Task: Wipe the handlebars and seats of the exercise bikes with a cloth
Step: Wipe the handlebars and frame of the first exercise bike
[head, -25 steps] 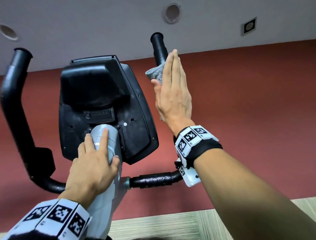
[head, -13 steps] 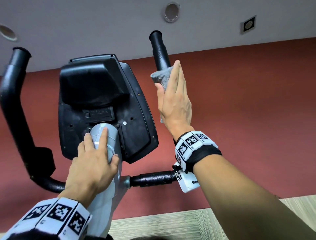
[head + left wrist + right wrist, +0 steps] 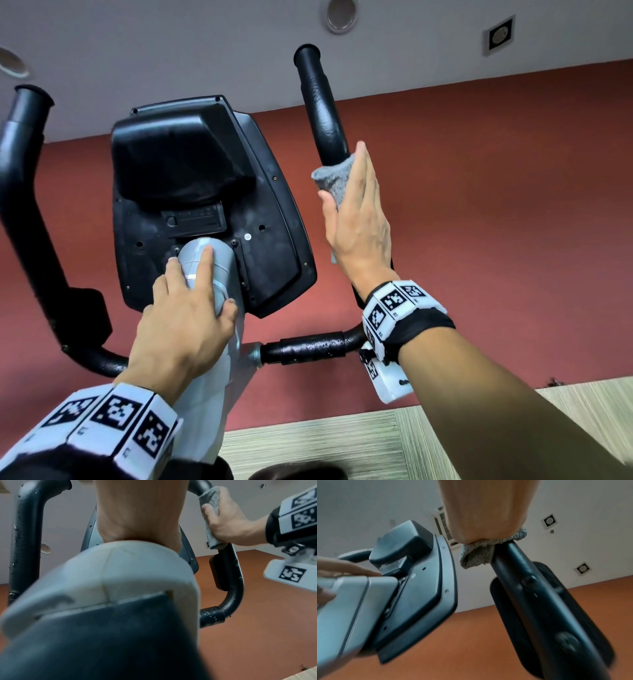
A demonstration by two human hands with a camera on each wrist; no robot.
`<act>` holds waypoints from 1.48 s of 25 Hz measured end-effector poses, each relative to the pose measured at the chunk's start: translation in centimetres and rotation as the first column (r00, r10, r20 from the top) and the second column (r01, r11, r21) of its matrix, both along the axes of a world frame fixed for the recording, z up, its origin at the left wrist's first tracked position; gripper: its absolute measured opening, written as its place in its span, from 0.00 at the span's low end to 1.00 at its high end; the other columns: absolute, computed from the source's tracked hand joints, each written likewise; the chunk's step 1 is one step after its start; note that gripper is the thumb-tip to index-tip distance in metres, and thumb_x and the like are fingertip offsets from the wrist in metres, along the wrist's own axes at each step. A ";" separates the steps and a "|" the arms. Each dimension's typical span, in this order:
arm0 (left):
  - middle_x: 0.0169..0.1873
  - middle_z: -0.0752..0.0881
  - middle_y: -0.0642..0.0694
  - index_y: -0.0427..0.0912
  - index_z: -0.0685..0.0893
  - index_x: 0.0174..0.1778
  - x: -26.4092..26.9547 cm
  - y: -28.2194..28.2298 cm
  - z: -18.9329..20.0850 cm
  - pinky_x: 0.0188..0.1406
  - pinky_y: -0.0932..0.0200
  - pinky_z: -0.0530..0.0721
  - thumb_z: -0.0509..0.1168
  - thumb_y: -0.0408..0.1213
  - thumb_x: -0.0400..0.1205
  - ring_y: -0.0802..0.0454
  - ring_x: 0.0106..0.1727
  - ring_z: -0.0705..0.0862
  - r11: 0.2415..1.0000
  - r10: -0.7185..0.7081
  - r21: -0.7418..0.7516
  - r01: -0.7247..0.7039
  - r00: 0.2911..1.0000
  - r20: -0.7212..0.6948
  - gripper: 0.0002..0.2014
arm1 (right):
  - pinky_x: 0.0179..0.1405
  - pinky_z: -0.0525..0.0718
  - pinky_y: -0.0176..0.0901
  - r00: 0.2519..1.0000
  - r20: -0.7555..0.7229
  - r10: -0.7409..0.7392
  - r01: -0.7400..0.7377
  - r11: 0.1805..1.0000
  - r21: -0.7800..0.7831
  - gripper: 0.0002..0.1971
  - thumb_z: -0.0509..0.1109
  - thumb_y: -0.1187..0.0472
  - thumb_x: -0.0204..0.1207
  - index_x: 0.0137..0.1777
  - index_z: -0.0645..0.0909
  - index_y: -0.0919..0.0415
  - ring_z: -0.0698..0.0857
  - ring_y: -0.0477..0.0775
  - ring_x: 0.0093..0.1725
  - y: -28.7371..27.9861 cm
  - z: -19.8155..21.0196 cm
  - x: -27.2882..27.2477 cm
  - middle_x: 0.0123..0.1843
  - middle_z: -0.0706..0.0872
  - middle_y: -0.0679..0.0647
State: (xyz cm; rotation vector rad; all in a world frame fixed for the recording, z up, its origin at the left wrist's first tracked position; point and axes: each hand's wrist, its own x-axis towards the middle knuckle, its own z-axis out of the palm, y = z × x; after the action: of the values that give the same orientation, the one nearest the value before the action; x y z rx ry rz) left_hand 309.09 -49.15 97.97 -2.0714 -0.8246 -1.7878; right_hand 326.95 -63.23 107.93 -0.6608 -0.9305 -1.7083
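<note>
While the head view shows only the back of the right hand (image 3: 359, 219), with fingers straight and pressed together against the right handlebar (image 3: 320, 102), the left wrist view reveals the thumb set on the gray cloth (image 3: 210, 516), which is wrapped around that bar and gripped between thumb and palm. Water droplets on the lower bend of the bar are seen clearly from the left wrist only. From the right wrist, the cloth is seen bunched under the hand against the bar. The left hand (image 3: 185, 325) is laid on the gray column (image 3: 219, 267) below the black console (image 3: 205, 205), fingers slightly spread. The left handlebar (image 3: 20, 164) is untouched. No containers are seen.
</note>
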 end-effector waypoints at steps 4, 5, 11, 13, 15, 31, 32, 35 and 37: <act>0.88 0.49 0.33 0.55 0.41 0.91 0.1 0.1 0.1 0.75 0.35 0.71 0.55 0.56 0.87 0.35 0.84 0.56 1.000 -0.003 -0.013 0.004 1.000 0.006 0.40 | 0.76 0.79 0.58 0.999 -0.034 0.011 -0.011 1.000 0.002 0.36 0.60 0.51 0.87 0.87 0.56 0.75 0.69 0.66 0.84 0.1 -0.3 -0.3 0.85 0.67 0.70; 0.88 0.49 0.33 0.55 0.41 0.91 0.1 0.1 0.2 0.75 0.34 0.71 0.56 0.56 0.87 0.34 0.84 0.57 1.000 -0.004 -0.011 0.004 1.000 0.008 0.40 | 0.77 0.79 0.57 1.000 -0.026 0.018 -0.018 1.000 0.000 0.37 0.59 0.50 0.87 0.87 0.56 0.75 0.70 0.66 0.84 -0.3 0.4 -1.0 0.85 0.67 0.70; 0.88 0.48 0.34 0.55 0.40 0.91 0.1 0.1 0.1 0.74 0.34 0.72 0.56 0.56 0.88 0.35 0.84 0.56 1.000 0.000 -0.018 0.000 1.000 0.003 0.40 | 0.78 0.78 0.56 0.999 -0.024 0.029 -0.030 0.999 -0.024 0.37 0.58 0.50 0.87 0.87 0.55 0.74 0.69 0.65 0.84 0.5 -0.7 1.1 0.86 0.67 0.69; 0.88 0.48 0.34 0.56 0.39 0.90 0.0 0.1 0.0 0.74 0.34 0.71 0.55 0.56 0.88 0.35 0.84 0.56 1.000 0.007 -0.021 -0.007 1.000 0.004 0.40 | 0.77 0.78 0.59 0.998 -0.062 0.018 -0.022 0.998 -0.058 0.37 0.58 0.50 0.87 0.87 0.54 0.74 0.69 0.65 0.84 1.1 -2.1 2.1 0.86 0.66 0.70; 0.88 0.48 0.35 0.56 0.40 0.90 0.0 0.0 0.1 0.74 0.34 0.71 0.55 0.56 0.87 0.36 0.84 0.56 0.999 -0.002 -0.032 0.002 1.000 0.003 0.40 | 0.78 0.77 0.61 0.998 -0.064 0.010 -0.014 0.999 -0.052 0.37 0.57 0.50 0.87 0.87 0.55 0.75 0.69 0.67 0.84 0.8 -1.7 1.5 0.85 0.66 0.71; 0.88 0.48 0.35 0.57 0.41 0.91 0.0 0.1 0.4 0.75 0.33 0.70 0.57 0.55 0.87 0.35 0.85 0.56 1.000 -0.003 -0.031 0.003 1.000 0.007 0.40 | 0.75 0.80 0.61 0.997 -0.004 0.072 -0.072 0.997 -0.031 0.36 0.59 0.50 0.85 0.84 0.61 0.76 0.74 0.68 0.80 0.0 0.7 -0.3 0.81 0.72 0.71; 0.88 0.48 0.35 0.57 0.41 0.91 0.0 0.1 0.4 0.75 0.33 0.70 0.57 0.56 0.87 0.35 0.85 0.56 0.999 -0.005 -0.035 0.005 1.000 0.006 0.40 | 0.75 0.80 0.60 0.998 0.002 0.056 -0.056 0.998 -0.022 0.35 0.60 0.50 0.85 0.84 0.61 0.76 0.74 0.68 0.80 0.1 0.4 0.3 0.81 0.72 0.71; 0.88 0.48 0.36 0.57 0.41 0.91 0.0 0.0 0.2 0.75 0.33 0.70 0.56 0.56 0.87 0.35 0.85 0.56 0.999 -0.003 -0.038 0.003 1.000 0.005 0.40 | 0.76 0.79 0.61 0.997 -0.058 0.048 -0.052 0.996 -0.078 0.36 0.60 0.52 0.86 0.86 0.57 0.74 0.71 0.66 0.83 1.5 -2.8 3.5 0.84 0.68 0.69; 0.88 0.48 0.35 0.56 0.41 0.91 -0.1 -0.1 0.2 0.75 0.33 0.69 0.57 0.55 0.87 0.35 0.85 0.56 0.999 -0.004 -0.039 0.005 1.000 0.004 0.40 | 0.77 0.78 0.62 0.996 -0.090 0.024 -0.032 0.996 -0.085 0.36 0.59 0.52 0.86 0.86 0.56 0.74 0.70 0.66 0.83 2.4 -4.2 4.8 0.85 0.67 0.69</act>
State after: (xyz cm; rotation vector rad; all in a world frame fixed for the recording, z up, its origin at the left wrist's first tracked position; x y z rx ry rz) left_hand 309.03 -49.25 98.20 -2.0957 -0.8628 -1.7927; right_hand 331.75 -60.85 103.77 -0.7713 -0.9505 -1.6077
